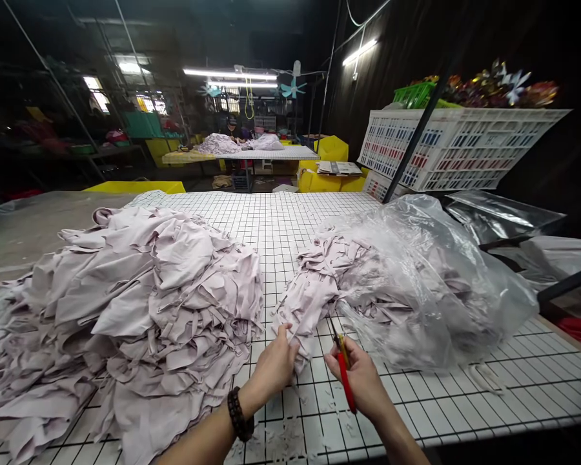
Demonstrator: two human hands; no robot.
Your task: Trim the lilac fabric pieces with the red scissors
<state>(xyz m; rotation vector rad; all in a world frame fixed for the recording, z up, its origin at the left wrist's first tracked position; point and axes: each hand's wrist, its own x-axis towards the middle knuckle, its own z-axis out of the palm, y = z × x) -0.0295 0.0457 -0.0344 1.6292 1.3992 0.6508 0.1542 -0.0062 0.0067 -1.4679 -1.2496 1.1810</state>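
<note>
My left hand (pixel 274 361) pinches the near end of a strip of pale pink fabric (pixel 314 290) that trails out of a clear plastic bag (pixel 430 278). In my right hand (pixel 361 378) is a pair of scissors (pixel 343 374) with red handles, the dark blades pointing away from me beside the fabric's right edge. A big heap of the same pale fabric pieces (pixel 174 290) lies left of my left hand. Small cut scraps (pixel 281 436) are scattered on the table nearest me. The fingertips of my left hand are partly hidden by the fabric.
The work table (pixel 281 219) has a white top with a black grid. Behind its right side stands a white plastic crate (pixel 455 148) near a dark metal post (pixel 416 135). Farther back, a person (pixel 232 129) sits at another table (pixel 281 153) with fabric piles.
</note>
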